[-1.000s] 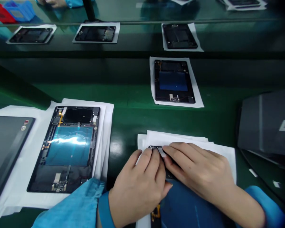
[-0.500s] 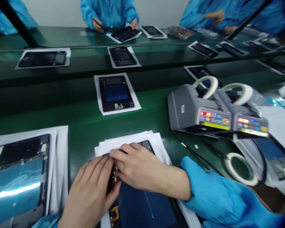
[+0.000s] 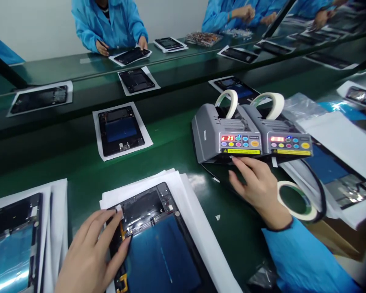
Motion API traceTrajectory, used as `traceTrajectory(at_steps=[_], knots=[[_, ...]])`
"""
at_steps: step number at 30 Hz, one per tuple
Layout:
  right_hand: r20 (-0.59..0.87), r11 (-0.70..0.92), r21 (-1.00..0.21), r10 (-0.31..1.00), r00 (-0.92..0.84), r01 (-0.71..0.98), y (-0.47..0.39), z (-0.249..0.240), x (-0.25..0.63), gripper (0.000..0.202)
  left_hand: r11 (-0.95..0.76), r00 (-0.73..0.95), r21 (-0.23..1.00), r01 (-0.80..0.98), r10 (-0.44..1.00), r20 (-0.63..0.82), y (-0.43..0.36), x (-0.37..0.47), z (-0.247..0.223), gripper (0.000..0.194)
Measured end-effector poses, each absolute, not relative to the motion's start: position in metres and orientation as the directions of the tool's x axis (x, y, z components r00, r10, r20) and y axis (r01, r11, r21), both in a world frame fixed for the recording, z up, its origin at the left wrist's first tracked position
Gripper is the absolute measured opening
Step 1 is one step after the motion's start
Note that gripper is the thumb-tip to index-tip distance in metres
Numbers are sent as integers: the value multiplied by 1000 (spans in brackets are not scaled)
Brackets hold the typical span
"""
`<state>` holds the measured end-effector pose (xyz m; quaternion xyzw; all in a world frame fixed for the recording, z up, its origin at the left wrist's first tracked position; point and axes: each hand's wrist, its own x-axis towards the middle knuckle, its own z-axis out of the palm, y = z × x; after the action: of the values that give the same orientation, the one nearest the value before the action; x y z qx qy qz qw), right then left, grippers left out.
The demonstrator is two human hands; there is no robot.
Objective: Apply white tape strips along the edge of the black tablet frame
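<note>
Left hand [image 3: 91, 252] rests flat, fingers spread, on the left edge of the opened tablet [image 3: 158, 244], gripping nothing; the tablet lies on a stack of white sheets [image 3: 189, 203] right in front, its lower part cut off by the frame. Right hand [image 3: 259, 187] is well off to the right, fingers loosely extended with fingertips at the front lip of the left tape dispenser [image 3: 225, 132]; empty as far as visible, though any tape piece at the fingertips is too small to tell. A second dispenser [image 3: 280, 130] sits touching beside it, each with a tape roll on top. A loose tape ring [image 3: 295, 201] lies just right of the wrist. Another open tablet [image 3: 120, 130] lies further up the green belt [image 3: 171, 146].
</note>
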<state>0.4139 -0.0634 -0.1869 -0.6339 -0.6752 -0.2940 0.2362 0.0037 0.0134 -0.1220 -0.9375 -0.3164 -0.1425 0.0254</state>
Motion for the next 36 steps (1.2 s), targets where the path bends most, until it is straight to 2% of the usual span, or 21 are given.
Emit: traceTrajectory(at_steps=[4,7,9,13,16,18,20,24,26,29,31,36], knots=[[710,105,-3,701,-72,994,-64,-186,410,17,-793,755,58,607,598,268,12,3,-122,35],[736,65,-28,676,-24,997,-62,-185,412,19,-794,755,70,604,597,272,11,4,-122,35],[748,12,38,662,-36,999,-59,-185,417,23,-798,758,66,599,592,274,12,5,-122,34],[766,-29,198,628,-136,980,-52,-182,427,15,-805,770,55,591,583,259,15,5,-122,36],[783,-17,227,597,-172,974,-55,-175,424,13,-801,774,32,598,588,233,12,7,-116,36],[788,21,196,592,-170,980,-62,-167,410,14,-794,772,-2,608,590,237,7,14,-107,33],[763,118,111,626,-161,987,-68,-155,386,17,-804,779,-5,595,575,251,-1,26,-98,29],[583,445,-155,762,-282,882,-66,-134,327,9,-862,819,114,494,505,273,-12,62,-87,15],[546,520,-219,766,-338,826,-55,-131,305,9,-869,830,144,474,495,258,-11,77,-90,12],[545,550,-235,757,-360,802,-39,-137,290,11,-871,846,137,471,490,209,-5,88,-101,11],[543,552,-235,758,-363,800,-33,-142,288,11,-874,854,132,468,486,185,-1,89,-108,17],[501,539,-205,775,-385,817,-35,-144,289,10,-874,858,150,462,483,173,1,88,-112,20]])
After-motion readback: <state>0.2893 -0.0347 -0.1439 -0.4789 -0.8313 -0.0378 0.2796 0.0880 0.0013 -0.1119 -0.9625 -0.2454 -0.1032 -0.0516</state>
